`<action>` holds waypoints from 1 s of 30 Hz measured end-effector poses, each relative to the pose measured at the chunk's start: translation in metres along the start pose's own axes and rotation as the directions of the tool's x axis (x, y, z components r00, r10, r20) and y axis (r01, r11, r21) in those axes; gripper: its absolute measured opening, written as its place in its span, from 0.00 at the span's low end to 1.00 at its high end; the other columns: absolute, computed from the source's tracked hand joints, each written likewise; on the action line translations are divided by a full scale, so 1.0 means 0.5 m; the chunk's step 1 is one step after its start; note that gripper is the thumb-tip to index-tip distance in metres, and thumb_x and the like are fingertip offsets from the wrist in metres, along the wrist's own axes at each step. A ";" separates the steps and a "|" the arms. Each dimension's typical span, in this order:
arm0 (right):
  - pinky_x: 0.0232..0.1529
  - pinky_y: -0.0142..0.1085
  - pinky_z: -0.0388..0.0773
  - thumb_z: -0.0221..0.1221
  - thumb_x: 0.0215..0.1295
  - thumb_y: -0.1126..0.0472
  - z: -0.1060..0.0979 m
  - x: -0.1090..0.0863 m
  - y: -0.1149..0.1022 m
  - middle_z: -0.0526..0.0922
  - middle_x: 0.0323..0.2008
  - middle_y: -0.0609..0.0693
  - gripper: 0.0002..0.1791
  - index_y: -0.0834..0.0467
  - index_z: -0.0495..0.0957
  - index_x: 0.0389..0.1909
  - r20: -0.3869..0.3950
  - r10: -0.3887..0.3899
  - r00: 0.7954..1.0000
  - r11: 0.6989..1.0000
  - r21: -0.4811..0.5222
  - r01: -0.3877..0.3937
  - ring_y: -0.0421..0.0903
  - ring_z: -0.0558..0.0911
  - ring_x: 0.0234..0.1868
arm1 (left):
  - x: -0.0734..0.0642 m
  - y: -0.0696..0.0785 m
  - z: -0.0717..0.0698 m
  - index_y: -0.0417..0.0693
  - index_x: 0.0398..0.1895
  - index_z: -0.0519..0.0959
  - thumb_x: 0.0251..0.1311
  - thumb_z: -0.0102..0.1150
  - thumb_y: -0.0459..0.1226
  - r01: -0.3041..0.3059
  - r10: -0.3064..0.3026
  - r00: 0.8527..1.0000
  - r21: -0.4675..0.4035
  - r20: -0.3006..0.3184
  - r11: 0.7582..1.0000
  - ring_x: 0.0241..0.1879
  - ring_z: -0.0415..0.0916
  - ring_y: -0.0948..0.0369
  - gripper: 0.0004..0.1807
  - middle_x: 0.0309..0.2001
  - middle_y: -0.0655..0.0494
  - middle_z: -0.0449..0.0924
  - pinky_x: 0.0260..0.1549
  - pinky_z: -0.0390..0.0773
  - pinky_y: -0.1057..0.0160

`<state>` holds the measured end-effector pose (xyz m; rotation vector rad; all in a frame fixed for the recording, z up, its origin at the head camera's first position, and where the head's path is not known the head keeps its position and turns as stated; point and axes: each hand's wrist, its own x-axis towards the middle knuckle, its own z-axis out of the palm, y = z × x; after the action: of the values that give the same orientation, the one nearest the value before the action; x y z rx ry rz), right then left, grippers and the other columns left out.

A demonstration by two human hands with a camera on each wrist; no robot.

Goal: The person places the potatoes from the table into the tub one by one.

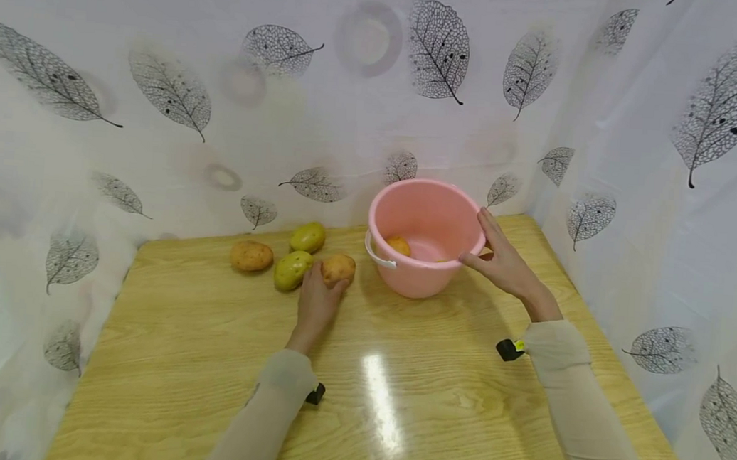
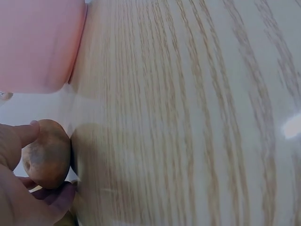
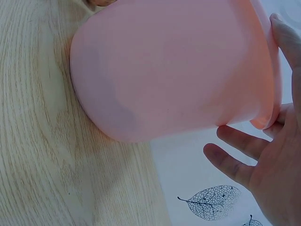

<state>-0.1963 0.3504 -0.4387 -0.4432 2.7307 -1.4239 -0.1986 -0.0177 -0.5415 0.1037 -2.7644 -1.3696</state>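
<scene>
My left hand (image 1: 318,301) pinches a brown potato (image 1: 338,269) between thumb and fingers, low at the table. In the left wrist view, the thumb lies on one side of that potato (image 2: 47,153) and fingers curl under the other. My right hand (image 1: 504,264) holds the rim of a pink bucket (image 1: 413,279) at its right side. The right wrist view has the thumb at the rim and fingers spread along the bucket wall (image 3: 164,70). Inside the bucket lies another potato (image 1: 398,245), partly hidden by the near wall.
Left of my left hand lie two yellow-green oval fruits (image 1: 292,270) and another potato (image 1: 250,257). The bucket's white handle (image 1: 380,252) hangs on its left side. A leaf-print curtain (image 1: 351,115) borders the wooden table (image 1: 205,361) behind and at both sides.
</scene>
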 end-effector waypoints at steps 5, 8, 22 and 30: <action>0.62 0.46 0.78 0.65 0.71 0.57 0.000 -0.001 0.002 0.31 0.83 0.52 0.55 0.54 0.35 0.84 -0.009 -0.006 1.000 1.000 0.019 0.006 0.63 0.66 0.73 | 0.003 -0.006 0.006 0.29 0.73 0.63 0.68 0.68 0.43 -0.019 0.019 1.000 -0.021 -0.006 1.000 0.68 0.66 0.37 0.39 0.67 0.29 0.68 0.69 0.65 0.41; 0.62 0.48 0.78 0.65 0.71 0.56 0.001 -0.002 0.002 0.32 0.83 0.53 0.55 0.55 0.36 0.84 -0.015 -0.008 1.000 1.000 0.016 0.008 0.62 0.66 0.72 | 0.003 -0.006 0.007 0.30 0.73 0.63 0.68 0.68 0.42 -0.032 0.032 0.999 -0.040 0.000 0.999 0.69 0.65 0.38 0.39 0.68 0.30 0.68 0.70 0.64 0.42; 0.59 0.38 0.78 0.65 0.71 0.57 -0.001 -0.003 -0.001 0.32 0.83 0.52 0.55 0.55 0.36 0.84 -0.017 -0.014 1.000 1.000 0.014 0.014 0.62 0.69 0.70 | 0.010 -0.012 0.012 0.31 0.72 0.65 0.66 0.70 0.40 -0.064 0.064 0.998 -0.072 0.003 0.995 0.70 0.65 0.41 0.38 0.68 0.32 0.69 0.71 0.63 0.44; 0.57 0.35 0.78 0.65 0.70 0.57 -0.003 -0.002 -0.001 0.31 0.83 0.53 0.55 0.55 0.34 0.84 -0.005 -0.013 1.000 1.000 0.004 0.013 0.63 0.67 0.71 | 0.009 -0.011 -0.014 0.32 0.74 0.64 0.67 0.69 0.40 -0.078 0.082 0.997 -0.152 0.017 0.985 0.72 0.62 0.41 0.39 0.70 0.33 0.68 0.73 0.59 0.45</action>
<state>-0.1957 0.3515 -0.4377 -0.4594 2.7337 -1.4347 -0.2024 -0.0268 -0.5413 -0.0295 -2.6395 -1.5618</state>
